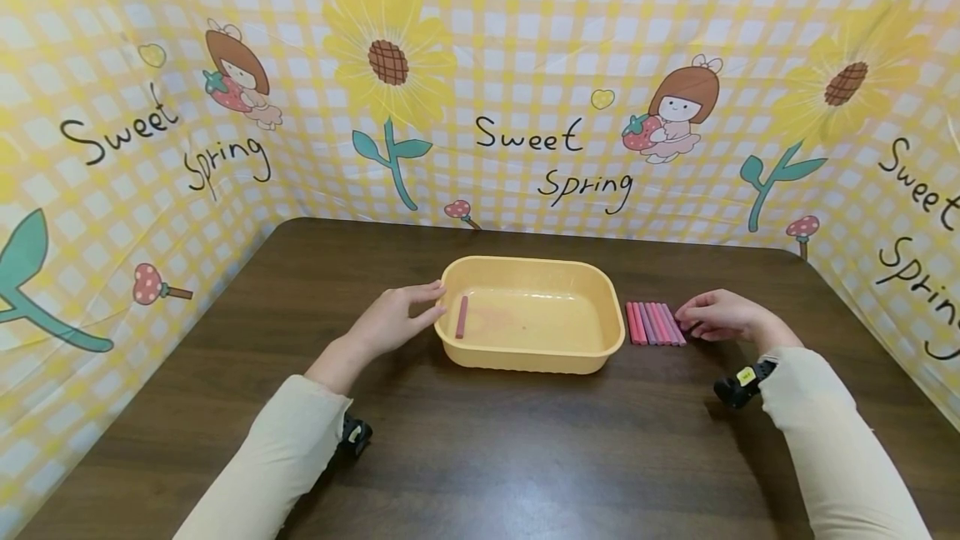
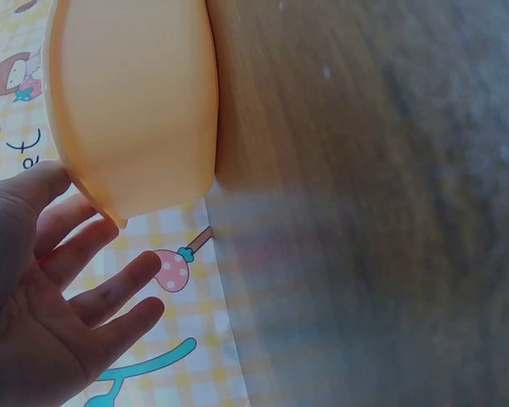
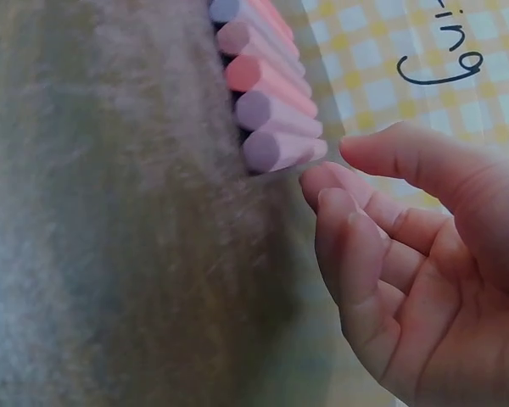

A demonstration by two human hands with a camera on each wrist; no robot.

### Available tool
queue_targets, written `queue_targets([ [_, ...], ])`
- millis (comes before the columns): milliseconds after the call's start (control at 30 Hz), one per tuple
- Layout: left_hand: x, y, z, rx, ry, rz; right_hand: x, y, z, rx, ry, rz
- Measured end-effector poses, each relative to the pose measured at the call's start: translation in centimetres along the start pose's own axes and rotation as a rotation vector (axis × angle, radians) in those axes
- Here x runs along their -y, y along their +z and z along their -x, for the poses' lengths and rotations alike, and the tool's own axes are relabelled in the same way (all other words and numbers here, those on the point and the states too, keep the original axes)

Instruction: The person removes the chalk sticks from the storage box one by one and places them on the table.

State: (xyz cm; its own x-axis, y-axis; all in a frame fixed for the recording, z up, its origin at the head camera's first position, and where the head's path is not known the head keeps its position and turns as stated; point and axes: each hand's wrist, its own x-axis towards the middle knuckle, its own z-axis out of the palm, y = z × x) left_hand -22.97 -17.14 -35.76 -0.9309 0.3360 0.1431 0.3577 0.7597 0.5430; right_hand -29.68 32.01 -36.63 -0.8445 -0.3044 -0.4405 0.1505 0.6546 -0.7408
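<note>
A yellow plastic basin (image 1: 525,363) stands on the dark table with one reddish chalk stick (image 1: 461,317) lying inside near its left wall. My left hand (image 1: 395,319) touches the basin's left rim with thumb and fingertips; in the left wrist view its other fingers are spread outside the wall. Right of the basin, several pink and purple chalk sticks (image 1: 655,324) lie side by side in a row. At the row's right end is my right hand (image 1: 722,317), fingers bent loosely, thumb apart from the index finger, by the outermost purple chalk stick (image 3: 276,152).
The brown wooden table (image 1: 480,457) extends around the basin and the chalk row. A yellow checked cloth (image 1: 510,65) with printed flowers and figures rises behind and at both sides. Black wrist cameras hang below both sleeves.
</note>
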Motion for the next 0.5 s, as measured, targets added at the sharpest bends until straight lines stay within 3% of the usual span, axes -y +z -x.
queue_targets([
  [500,0.2,0.0,0.0,0.003,0.000,0.002,4.2,0.1,0.2,-0.020,-0.086,0.053],
])
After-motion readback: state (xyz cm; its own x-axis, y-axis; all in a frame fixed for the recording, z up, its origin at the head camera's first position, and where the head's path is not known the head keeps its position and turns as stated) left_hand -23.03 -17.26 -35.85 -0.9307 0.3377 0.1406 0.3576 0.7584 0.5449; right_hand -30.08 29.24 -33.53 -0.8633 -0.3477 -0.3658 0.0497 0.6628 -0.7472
